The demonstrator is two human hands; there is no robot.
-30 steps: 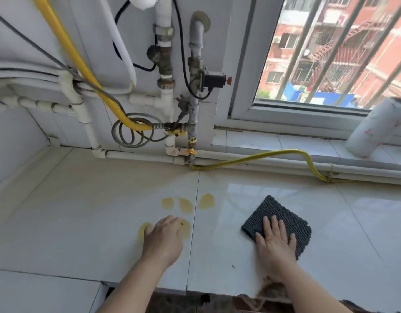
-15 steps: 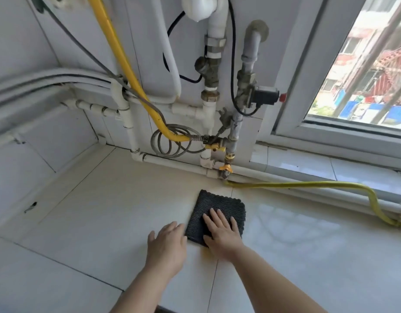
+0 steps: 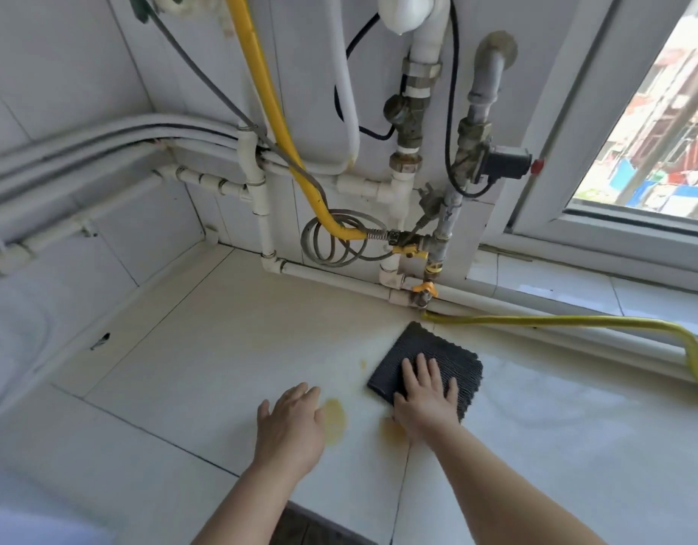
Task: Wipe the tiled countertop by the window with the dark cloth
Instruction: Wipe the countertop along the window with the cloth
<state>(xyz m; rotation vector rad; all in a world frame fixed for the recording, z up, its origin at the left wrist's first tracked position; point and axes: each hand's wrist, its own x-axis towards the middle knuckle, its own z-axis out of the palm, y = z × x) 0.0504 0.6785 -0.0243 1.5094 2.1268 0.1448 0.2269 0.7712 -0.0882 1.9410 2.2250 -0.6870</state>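
The dark ribbed cloth [image 3: 422,356] lies folded flat on the pale tiled countertop [image 3: 190,371], just in front of the pipes. My right hand [image 3: 424,399] presses flat on the cloth's near half, fingers spread. My left hand [image 3: 290,424] rests palm down on the bare tile to the left of the cloth, holding nothing. Yellow smears [image 3: 335,418] sit on the tile between the two hands, one partly under my right wrist. A faint yellowish film spreads over the tile around the cloth.
White pipes, brass valves [image 3: 408,127] and a coiled cable [image 3: 339,241] line the back wall. A yellow hose [image 3: 555,320] runs along the countertop's back edge to the right. The window [image 3: 654,151] stands at upper right. The countertop's front edge is near my forearms.
The cloth swept left from the right tile to the spots, then shifted slightly right and back toward the pipes. Several yellow spots became smeared; two remain near my hands. My view turned left.
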